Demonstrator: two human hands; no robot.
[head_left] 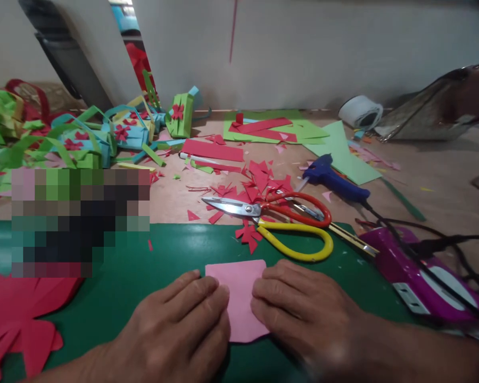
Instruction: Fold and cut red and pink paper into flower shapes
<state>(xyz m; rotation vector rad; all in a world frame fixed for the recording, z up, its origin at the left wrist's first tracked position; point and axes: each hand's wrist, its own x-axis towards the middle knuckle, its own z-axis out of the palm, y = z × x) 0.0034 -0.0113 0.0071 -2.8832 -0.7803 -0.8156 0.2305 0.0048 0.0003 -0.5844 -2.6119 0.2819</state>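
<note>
A small, roughly square piece of pink paper lies at the front of the green mat, between my two hands. My left hand has its fingers curled together on the left edge of the paper. From the other side, my right hand grips the right edge, fingers pressed together; both thumbs are mostly hidden. Just beyond the paper rest scissors with one red and one yellow handle, blades pointing left. Beside them is a small red paper flower.
Red paper petals lie at left on the green mat. Small paper bags crowd the back left. A blue glue gun, a cutter knife and a purple power strip with cables occupy the right. Red scraps lie mid-table.
</note>
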